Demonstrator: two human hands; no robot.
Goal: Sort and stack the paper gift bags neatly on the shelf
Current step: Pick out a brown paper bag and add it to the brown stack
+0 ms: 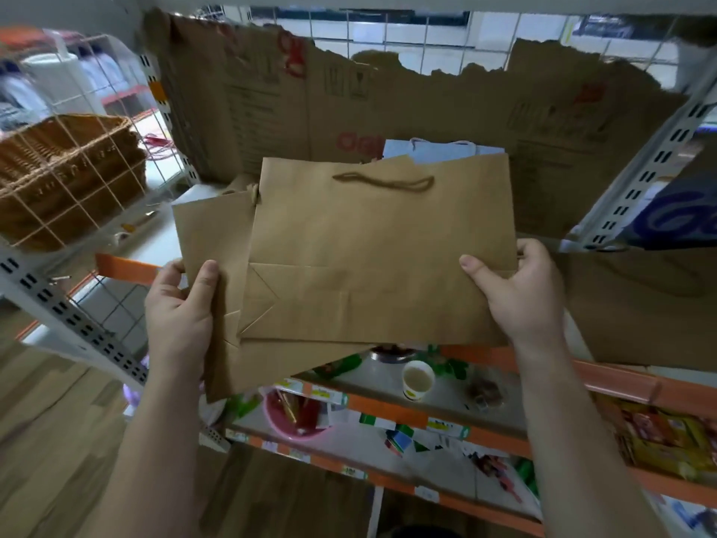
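Overlapping kraft bags (372, 242) hide both hands' fingers (471, 266) (only thumbs show), each pinching an edge.

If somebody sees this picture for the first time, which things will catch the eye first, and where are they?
First come the two flat brown paper bags in the centre: the large bag overlaps the smaller bag, with the left hand on the smaller and the right hand on the large one. Behind them a torn cardboard sheet lines the back of the shelf. At the far left sits a wicker basket behind a wire grid.
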